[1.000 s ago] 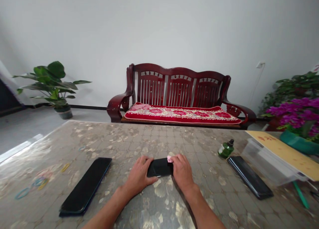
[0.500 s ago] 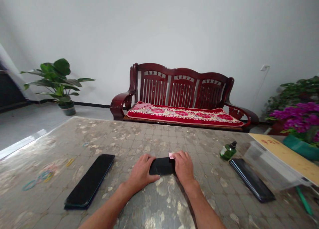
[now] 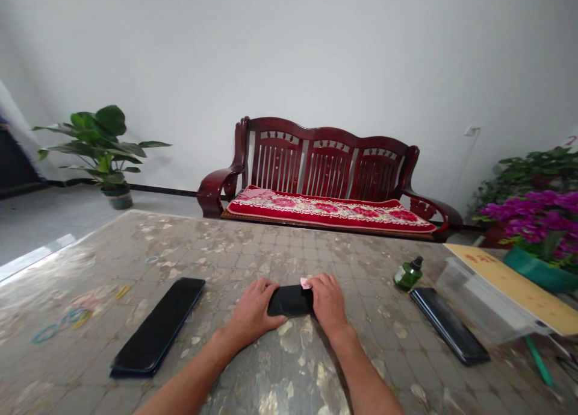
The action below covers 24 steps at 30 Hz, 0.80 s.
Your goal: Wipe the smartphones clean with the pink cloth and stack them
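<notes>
A black smartphone (image 3: pixel 289 302) lies on the patterned tablecloth in front of me, its dark screen facing up. My left hand (image 3: pixel 251 311) grips its left end, thumb along the near edge and fingers at the far edge. At the right end of the phone is my right hand (image 3: pixel 329 302), its fingers closed on a small pink cloth (image 3: pixel 305 283) at the far right corner. Part of the cloth is hidden under those fingers.
Stacked dark phones (image 3: pixel 158 327) lie to the left, beside colored rubber bands (image 3: pixel 81 315). On the right are more stacked phones (image 3: pixel 447 324), a green pump bottle (image 3: pixel 409 274), a clear plastic box (image 3: pixel 474 303) under a wooden board (image 3: pixel 519 288), and a flower pot (image 3: pixel 539 269).
The view has turned slightly right, so the table things sit a little further left. Both hands keep nearly the same hold on the phone and the pink cloth.
</notes>
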Available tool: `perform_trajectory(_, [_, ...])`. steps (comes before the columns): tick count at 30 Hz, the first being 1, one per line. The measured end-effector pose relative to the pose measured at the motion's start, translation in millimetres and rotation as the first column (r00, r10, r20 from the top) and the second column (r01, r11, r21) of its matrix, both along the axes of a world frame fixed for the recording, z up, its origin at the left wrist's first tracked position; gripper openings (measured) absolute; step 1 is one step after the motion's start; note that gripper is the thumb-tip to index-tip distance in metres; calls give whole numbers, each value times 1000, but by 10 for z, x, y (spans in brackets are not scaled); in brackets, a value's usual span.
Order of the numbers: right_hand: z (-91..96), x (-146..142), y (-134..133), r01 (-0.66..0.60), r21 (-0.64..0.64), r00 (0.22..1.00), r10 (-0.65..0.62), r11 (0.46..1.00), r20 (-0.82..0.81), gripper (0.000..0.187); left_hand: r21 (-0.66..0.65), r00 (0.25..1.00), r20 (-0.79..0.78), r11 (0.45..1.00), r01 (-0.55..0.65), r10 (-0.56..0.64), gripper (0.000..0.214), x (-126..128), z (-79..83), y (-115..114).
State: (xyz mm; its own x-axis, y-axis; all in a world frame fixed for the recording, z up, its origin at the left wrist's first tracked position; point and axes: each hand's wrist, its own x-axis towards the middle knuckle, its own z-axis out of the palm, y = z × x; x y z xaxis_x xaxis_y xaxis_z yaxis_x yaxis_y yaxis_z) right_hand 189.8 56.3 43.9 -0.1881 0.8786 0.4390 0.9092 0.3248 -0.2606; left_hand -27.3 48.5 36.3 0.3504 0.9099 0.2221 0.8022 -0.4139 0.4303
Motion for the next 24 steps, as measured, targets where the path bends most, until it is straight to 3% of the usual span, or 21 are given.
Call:
perform_trajectory(4, [-31, 197, -10, 8, 5, 1000, -8, 1000, -2, 27, 8, 1000, -17, 1000, -7, 7, 56, 6, 19, -7])
perform_trajectory(14, [38, 323, -176, 26, -67, 999, -23, 997, 40, 30, -12, 999, -41, 999, -32, 31, 52, 36, 77, -25])
perform_trajectory(18, [6, 184, -357, 56, -44, 998, -54, 997, 37, 26, -5, 999, -23, 999, -35, 35, 53, 29, 44, -18])
perform_trajectory(24, [-41, -149, -573, -101, -1, 995, 101, 995, 15, 24, 29, 1000, -19, 999, -19, 19, 53, 20, 25, -16])
